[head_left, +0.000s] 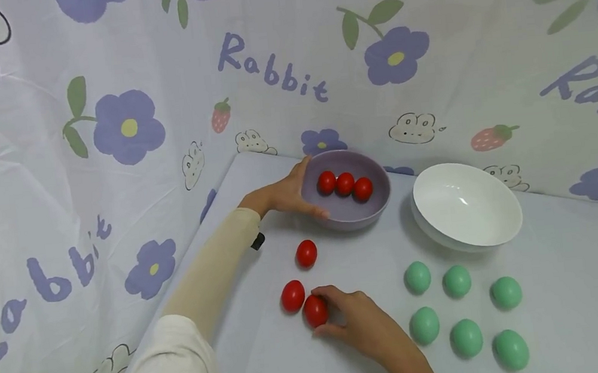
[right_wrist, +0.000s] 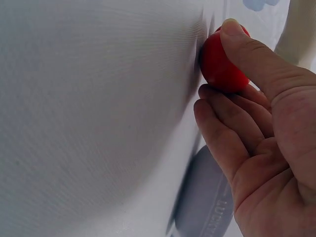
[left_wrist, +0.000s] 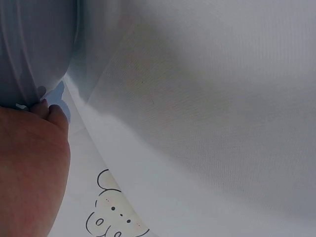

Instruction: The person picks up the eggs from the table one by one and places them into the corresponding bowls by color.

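- So the red egg (head_left: pixel 316 311) in question is at the near end of the red bunch, down by the tabletop (head_left: pixel 261 358). Can't really tell if it's lifted or still touching.
- Right hand (head_left: pixel 366 321) has it pinched, thumb on one side and fingers on the other, opened only about as wide as the egg itself.
- Right next to it on the left there's a second red egg (head_left: pixel 293 296), and a third red egg (head_left: pixel 306 253) sits a bit farther back, toward the purple bowl (head_left: pixel 357 224).
- Left hand (head_left: pixel 286 195) is gripping that bowl by its left side, thumb on the near wall and fingers spread round toward the back. The left wrist view shows fingertips up against the outside of it.
- Inside the bowl: three red eggs (head_left: pixel 345 184) in a slanting row, pretty much side by side.
- To the right, standing apart from the purple one, is a white bowl (head_left: pixel 466 236), upright.
- In front of that one, six green eggs (head_left: pixel 467 338) in two rough rows of three.
- Left arm's got a beige sleeve (head_left: pixel 212 267) on, and behind everything hangs a pale cloth (head_left: pixel 271 9) with purple flowers, strawberries and "Rabbit" lettering.
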A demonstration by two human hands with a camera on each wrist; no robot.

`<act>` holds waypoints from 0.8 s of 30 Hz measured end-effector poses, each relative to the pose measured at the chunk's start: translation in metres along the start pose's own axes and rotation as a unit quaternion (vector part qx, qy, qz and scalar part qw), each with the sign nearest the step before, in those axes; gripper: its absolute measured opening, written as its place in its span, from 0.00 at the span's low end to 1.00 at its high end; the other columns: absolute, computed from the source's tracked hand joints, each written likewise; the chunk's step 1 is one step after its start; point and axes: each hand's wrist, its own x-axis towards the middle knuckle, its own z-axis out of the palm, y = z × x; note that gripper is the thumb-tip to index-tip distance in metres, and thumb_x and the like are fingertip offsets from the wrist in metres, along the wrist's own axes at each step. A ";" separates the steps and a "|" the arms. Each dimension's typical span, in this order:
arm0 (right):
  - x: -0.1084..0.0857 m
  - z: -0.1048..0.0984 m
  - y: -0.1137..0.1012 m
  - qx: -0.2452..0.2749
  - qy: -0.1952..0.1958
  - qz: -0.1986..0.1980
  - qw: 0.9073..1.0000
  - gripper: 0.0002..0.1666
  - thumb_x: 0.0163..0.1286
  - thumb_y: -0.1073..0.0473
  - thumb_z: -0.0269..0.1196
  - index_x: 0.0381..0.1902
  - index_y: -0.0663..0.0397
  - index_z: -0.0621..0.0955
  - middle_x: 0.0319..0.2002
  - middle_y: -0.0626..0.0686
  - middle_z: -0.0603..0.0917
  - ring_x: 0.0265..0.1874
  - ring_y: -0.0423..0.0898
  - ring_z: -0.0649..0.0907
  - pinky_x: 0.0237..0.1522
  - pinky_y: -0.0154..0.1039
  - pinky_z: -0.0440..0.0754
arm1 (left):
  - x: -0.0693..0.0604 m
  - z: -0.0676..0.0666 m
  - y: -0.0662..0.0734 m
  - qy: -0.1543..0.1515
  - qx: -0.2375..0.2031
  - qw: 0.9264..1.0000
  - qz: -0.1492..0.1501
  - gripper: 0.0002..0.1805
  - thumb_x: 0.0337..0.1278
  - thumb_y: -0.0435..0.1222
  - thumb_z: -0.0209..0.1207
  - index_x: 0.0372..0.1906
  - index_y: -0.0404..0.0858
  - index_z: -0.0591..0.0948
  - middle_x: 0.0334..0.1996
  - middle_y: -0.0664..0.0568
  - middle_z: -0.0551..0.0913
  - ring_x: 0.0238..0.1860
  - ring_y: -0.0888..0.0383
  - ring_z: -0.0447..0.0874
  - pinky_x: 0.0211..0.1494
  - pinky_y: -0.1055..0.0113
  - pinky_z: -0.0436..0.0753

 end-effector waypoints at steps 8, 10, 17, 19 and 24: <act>0.001 0.000 0.000 -0.001 0.000 0.010 1.000 0.38 0.64 0.47 0.79 0.69 0.44 0.79 0.55 0.48 0.90 0.56 0.47 0.88 0.61 0.49 0.85 | 0.000 0.000 0.002 -0.001 0.004 1.000 -0.005 0.86 0.34 0.70 0.78 0.86 0.44 0.30 0.83 0.49 0.47 0.79 0.49 0.54 0.77 0.48 0.71; 0.001 -0.003 0.000 0.010 -0.003 0.015 1.000 0.38 0.64 0.47 0.79 0.69 0.42 0.79 0.57 0.48 0.89 0.57 0.46 0.88 0.60 0.48 0.85 | -0.001 0.001 0.001 -0.001 0.004 1.000 -0.007 0.86 0.34 0.71 0.78 0.86 0.45 0.30 0.83 0.49 0.46 0.79 0.49 0.54 0.77 0.48 0.71; -0.008 -0.049 -0.006 0.113 0.025 0.011 0.993 0.39 0.61 0.50 0.81 0.70 0.40 0.80 0.64 0.45 0.86 0.61 0.47 0.86 0.58 0.42 0.85 | 0.002 0.003 -0.001 0.006 0.013 1.000 -0.002 0.86 0.34 0.71 0.78 0.86 0.44 0.31 0.83 0.48 0.47 0.79 0.49 0.55 0.78 0.47 0.69; -0.010 -0.069 -0.011 0.114 0.049 -0.007 0.992 0.40 0.60 0.51 0.82 0.70 0.39 0.80 0.63 0.45 0.86 0.61 0.47 0.86 0.58 0.41 0.85 | 0.002 0.003 -0.001 0.007 0.017 1.000 -0.006 0.87 0.33 0.72 0.77 0.86 0.44 0.31 0.83 0.48 0.46 0.79 0.49 0.55 0.79 0.47 0.68; -0.006 -0.123 -0.022 0.072 0.109 -0.043 0.990 0.43 0.58 0.54 0.83 0.70 0.42 0.80 0.63 0.48 0.86 0.60 0.49 0.87 0.56 0.40 0.85 | 0.000 0.003 -0.001 0.005 0.014 1.000 -0.014 0.87 0.32 0.72 0.78 0.86 0.47 0.30 0.84 0.48 0.46 0.78 0.48 0.55 0.77 0.47 0.70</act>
